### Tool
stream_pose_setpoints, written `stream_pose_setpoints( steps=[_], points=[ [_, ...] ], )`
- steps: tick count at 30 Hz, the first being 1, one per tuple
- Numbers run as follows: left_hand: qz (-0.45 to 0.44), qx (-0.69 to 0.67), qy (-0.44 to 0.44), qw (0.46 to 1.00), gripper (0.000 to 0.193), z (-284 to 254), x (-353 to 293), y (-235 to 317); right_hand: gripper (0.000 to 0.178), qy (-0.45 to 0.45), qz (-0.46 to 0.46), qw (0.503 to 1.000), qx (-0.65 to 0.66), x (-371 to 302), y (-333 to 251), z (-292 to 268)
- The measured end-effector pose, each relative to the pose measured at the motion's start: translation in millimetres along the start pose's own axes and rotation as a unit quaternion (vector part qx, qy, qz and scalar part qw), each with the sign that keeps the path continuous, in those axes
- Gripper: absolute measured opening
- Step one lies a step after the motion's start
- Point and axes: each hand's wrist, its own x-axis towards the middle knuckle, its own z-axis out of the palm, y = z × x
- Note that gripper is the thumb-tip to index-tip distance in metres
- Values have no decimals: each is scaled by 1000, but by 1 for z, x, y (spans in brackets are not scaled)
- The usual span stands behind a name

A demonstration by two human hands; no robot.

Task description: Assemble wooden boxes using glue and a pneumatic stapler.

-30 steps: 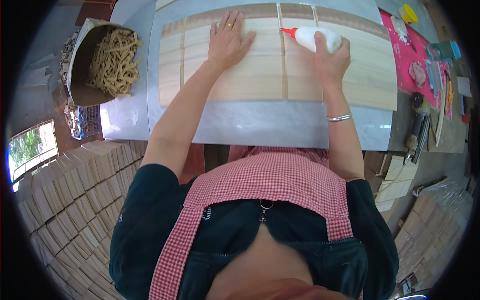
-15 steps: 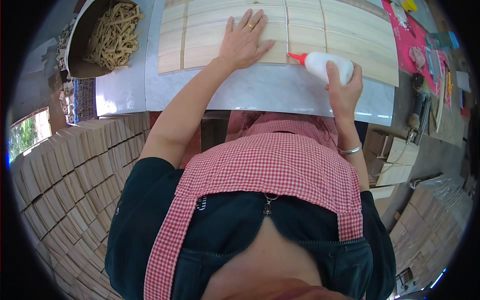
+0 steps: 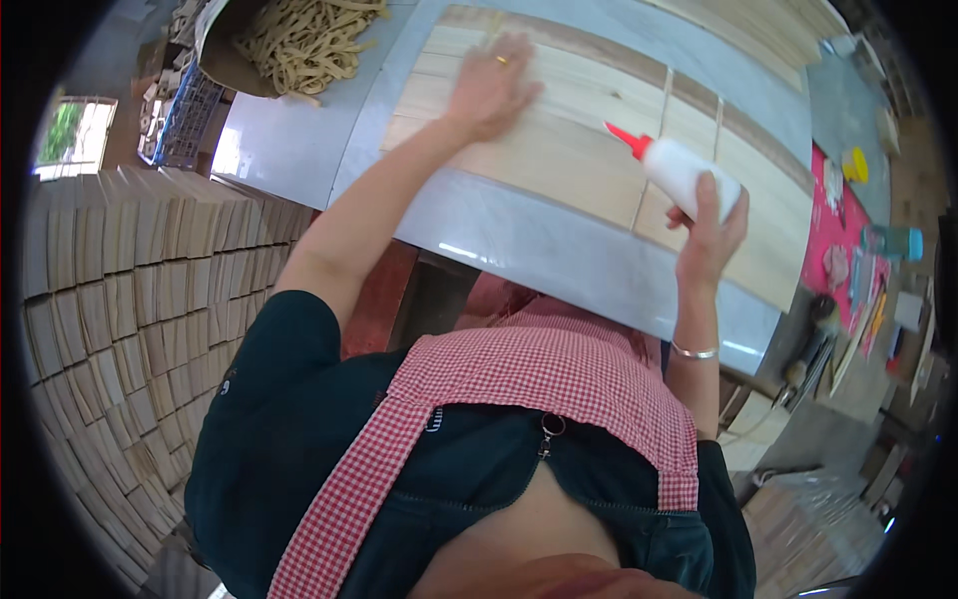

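My left hand (image 3: 492,92) lies on a pale wooden panel (image 3: 569,135) with its fingers spread, a little blurred, near the groove at the panel's left part. A gold-coloured ring is on one finger. In my right hand (image 3: 713,238) is a white glue bottle (image 3: 685,175), tilted with its red nozzle (image 3: 627,138) pointing up-left over the panel. Two thin whitish lines run across the boards, one of them (image 3: 667,92) just right of the nozzle tip. Whether the tip touches the wood I cannot tell.
A container of wood-coloured strips (image 3: 309,42) stands at the table's far left. Stacked boards (image 3: 150,240) rise at my left. On the right are a pink sheet (image 3: 820,210), a teal-lidded jar (image 3: 893,243), a yellow cup (image 3: 855,165) and brushes (image 3: 806,369). More boards lie at the far right.
My view has turned, so the table appears slanted. The nozzle has left the near end of a whitish line and points over bare wood. My left hand is nearer the panel's left groove.
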Motion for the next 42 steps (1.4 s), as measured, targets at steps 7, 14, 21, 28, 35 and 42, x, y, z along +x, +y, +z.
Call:
stream_pose_setpoints(
  steps=[7, 14, 21, 28, 35, 42],
  points=[
    [-75, 53, 20, 996, 52, -1, 10, -101, 53, -60, -12, 996, 67, 83, 29, 146],
    [-96, 34, 4, 995, 49, -4, 11, -98, 59, -7, -51, 995, -89, 131, 74, 223],
    [-103, 38, 8, 994, 49, -4, 10, -99, 57, -8, -71, 989, -129, 121, 76, 231],
    [-88, 34, -5, 996, 54, -12, 9, -103, 53, -30, -88, 988, -127, 86, 72, 209],
    [-54, 72, 4, 996, 49, -28, -53, -97, 52, -62, -56, 987, -138, 46, 60, 197],
    [-55, 10, -17, 998, 51, -34, -77, -88, 50, -85, -85, 985, -127, 11, 73, 178]
  ],
)
